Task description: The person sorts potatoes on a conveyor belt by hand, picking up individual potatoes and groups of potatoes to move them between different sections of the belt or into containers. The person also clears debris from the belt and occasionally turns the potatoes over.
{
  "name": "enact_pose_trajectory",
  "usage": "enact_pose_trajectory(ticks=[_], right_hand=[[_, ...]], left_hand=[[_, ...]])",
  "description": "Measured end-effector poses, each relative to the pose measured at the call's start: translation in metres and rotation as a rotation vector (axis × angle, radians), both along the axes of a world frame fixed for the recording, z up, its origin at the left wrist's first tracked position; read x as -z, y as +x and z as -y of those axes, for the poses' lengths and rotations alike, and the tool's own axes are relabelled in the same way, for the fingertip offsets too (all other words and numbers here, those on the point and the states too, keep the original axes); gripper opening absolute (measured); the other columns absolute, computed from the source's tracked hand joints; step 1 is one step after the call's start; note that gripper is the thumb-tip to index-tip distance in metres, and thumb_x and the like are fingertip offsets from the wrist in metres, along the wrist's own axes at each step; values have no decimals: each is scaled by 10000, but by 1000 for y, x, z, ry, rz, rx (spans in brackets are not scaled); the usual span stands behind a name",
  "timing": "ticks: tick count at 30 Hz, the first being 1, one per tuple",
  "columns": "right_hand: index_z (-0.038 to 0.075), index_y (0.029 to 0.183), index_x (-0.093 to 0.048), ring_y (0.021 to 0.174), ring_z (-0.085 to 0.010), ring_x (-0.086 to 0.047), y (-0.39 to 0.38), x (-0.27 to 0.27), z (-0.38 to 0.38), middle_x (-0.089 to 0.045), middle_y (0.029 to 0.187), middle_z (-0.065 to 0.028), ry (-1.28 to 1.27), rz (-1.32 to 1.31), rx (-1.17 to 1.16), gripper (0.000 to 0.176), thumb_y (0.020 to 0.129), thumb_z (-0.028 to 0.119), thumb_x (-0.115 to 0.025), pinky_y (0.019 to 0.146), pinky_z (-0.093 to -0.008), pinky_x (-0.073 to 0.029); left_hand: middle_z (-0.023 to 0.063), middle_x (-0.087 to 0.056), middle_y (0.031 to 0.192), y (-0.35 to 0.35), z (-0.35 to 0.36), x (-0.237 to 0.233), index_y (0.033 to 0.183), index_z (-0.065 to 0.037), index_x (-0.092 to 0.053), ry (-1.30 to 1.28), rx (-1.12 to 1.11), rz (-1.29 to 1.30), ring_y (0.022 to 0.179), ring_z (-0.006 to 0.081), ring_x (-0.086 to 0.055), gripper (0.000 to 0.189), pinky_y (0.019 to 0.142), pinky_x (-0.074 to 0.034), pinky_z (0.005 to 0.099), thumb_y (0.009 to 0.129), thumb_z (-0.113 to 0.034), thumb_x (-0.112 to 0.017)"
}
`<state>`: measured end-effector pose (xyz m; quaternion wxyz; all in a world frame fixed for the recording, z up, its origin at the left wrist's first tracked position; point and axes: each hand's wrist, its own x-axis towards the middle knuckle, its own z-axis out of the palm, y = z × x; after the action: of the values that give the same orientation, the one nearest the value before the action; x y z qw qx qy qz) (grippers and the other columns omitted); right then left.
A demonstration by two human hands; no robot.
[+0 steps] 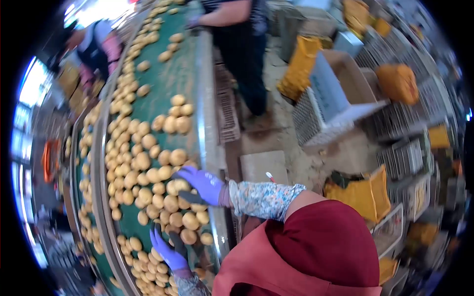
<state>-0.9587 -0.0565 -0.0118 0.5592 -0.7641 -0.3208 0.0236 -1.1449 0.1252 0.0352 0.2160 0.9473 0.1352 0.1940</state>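
Note:
Many round yellow-brown potatoes (143, 160) lie loose on a green conveyor belt (163, 79). My right hand (203, 186), in a purple glove with dark fingertips, reaches in from the belt's metal edge. Its fingers are stretched and the thumb is apart, touching or just over a few potatoes. Lower in the view, my left hand (169, 250), gloved the same way, has its fingers extended and thumb spread beside potatoes at the near part of the belt. Neither hand is closed around a potato, though the undersides of both are hidden.
A metal rail (104, 163) separates this belt from a second potato lane (86, 197). One co-worker (242, 49) stands on my side farther up; another (94, 49) bends at the far side. Behind lie a white carton (335, 93), yellow sacks (360, 195) and plastic crates (402, 158).

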Motion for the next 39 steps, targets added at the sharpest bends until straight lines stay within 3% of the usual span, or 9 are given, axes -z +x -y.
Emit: enact_pose_trajectory(ticks=[4, 10, 12, 19, 23, 28, 30, 32, 39], right_hand=[[56, 1313, -538, 1061, -447, -610, -36, 16, 127, -550, 1277, -233, -54, 49, 295, 556, 822, 225, -735, 898, -480, -518], [17, 1164, -607, 952, -391, -603, -183, -4, 390, -618, 1061, -208, -333, 214, 1446, 363, 816, 38, -710, 858, -440, -494], [-3, 1212, -588, 975, -374, -618, -254, -1, 457, -621, 1103, -195, -623, 351, 1810, 402, 846, 87, -724, 877, -413, -507], [21, 1238, -588, 962, -311, -647, -515, 45, 610, -644, 1105, -155, 281, 452, 2869, 438, 869, 205, -734, 833, -399, -533], [26, 1274, -589, 984, -305, -658, -524, 144, 569, -649, 1159, -177, 239, -264, 2611, 488, 860, 240, -735, 817, -406, -539], [32, 1318, -591, 1012, -298, -671, -385, 287, 360, -657, 1226, -203, -120, -1279, 1023, 552, 849, 283, -737, 797, -416, -546], [19, 1420, -514, 1118, -305, -636, -319, 242, 291, -650, 1253, -195, -345, -979, 463, 657, 886, 332, -732, 940, -402, -515], [33, 1328, -576, 1162, -345, -620, -241, 237, 259, -664, 1177, -197, -540, -380, 434, 574, 860, 317, -749, 1004, -415, -484], [32, 1290, -577, 1162, -406, -571, -19, 55, 105, -610, 1256, -216, -279, 414, 478, 522, 847, 280, -700, 1019, -469, -453]], left_hand=[[228, -515, 1424, 73, 19, 54, 1395, 32, -501, 149, 507, -126, 1332, 392, -475, 507, 1134, -352, 457, 935, -143, -622], [259, -510, 1410, 80, 10, 87, 1410, 34, -481, -289, 500, -33, 1340, 403, -453, 609, 1140, -337, 479, 889, -203, -691], [250, -532, 1384, 97, -2, 69, 1386, 22, -513, 104, 506, -187, 1297, 401, -486, 633, 1109, -369, 469, 857, -239, -743], [254, -549, 1346, 131, -27, 79, 1289, 16, -575, 272, 489, -407, 1254, 412, -509, 694, 1091, -391, 470, 780, -408, -784], [286, -507, 1398, 105, -16, 84, 1238, 36, -597, 505, 542, -389, 1316, 453, -447, 582, 1133, -349, 494, 826, -363, -694], [245, -628, 1174, 31, -18, 101, 934, -34, -677, 610, 480, -305, 1138, 443, -548, 216, 986, -442, 506, 803, -183, -594], [166, -598, 1161, -23, -10, 89, 1021, -85, -672, 598, 318, -329, 1126, 362, -554, 265, 1007, -435, 447, 775, -153, -602], [178, -546, 1339, -69, -25, 101, 1104, -73, -648, 512, 316, -168, 1234, 394, -507, 303, 1052, -404, 495, 811, -125, -595], [219, -519, 1392, -225, 14, 55, 1225, -91, -650, 168, -122, -172, 1241, 452, -486, 451, 1070, -377, 533, 791, -206, -703]])
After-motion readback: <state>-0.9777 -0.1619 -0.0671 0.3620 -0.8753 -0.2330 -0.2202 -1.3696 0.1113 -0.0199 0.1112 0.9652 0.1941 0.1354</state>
